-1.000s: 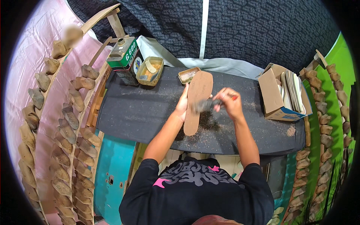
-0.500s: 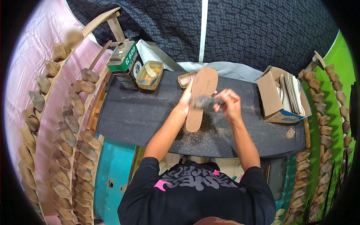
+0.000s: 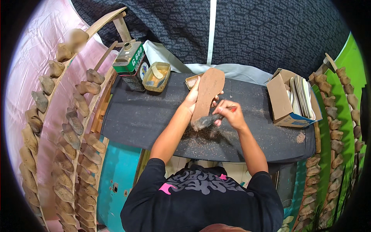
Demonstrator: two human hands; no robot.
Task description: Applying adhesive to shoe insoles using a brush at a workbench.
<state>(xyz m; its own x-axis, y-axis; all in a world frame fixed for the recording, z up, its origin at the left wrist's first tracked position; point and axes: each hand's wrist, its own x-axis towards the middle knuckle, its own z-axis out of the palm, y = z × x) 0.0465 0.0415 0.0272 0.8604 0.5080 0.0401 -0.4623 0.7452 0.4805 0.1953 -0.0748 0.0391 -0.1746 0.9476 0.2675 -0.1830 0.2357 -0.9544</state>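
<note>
- The person's left hand (image 3: 191, 99) grips a flat, reddish-brown, sole-shaped piece (image 3: 210, 87) from beneath, thumb along its left edge; the palm is hidden under it, and only some fingertips show at the far edge.
- The right hand (image 3: 231, 114) is closed around a dark, broad-bristled brush (image 3: 207, 122) with a red handle end; the fist covers most of the handle, and the bristles lie over the piece's near end, hiding its tip.
- Just beyond the left hand, a small, shallow, pale rectangular tray (image 3: 189, 86) is partly covered by that hand and the piece, its contents unclear.
- Below the brush, brown crumbs (image 3: 201, 142) litter the black cloth-covered table (image 3: 133, 112).
- Well right of the right hand, an open brown cardboard box (image 3: 281, 101) holds upright flat pieces (image 3: 299, 94), their lower parts concealed.
</note>
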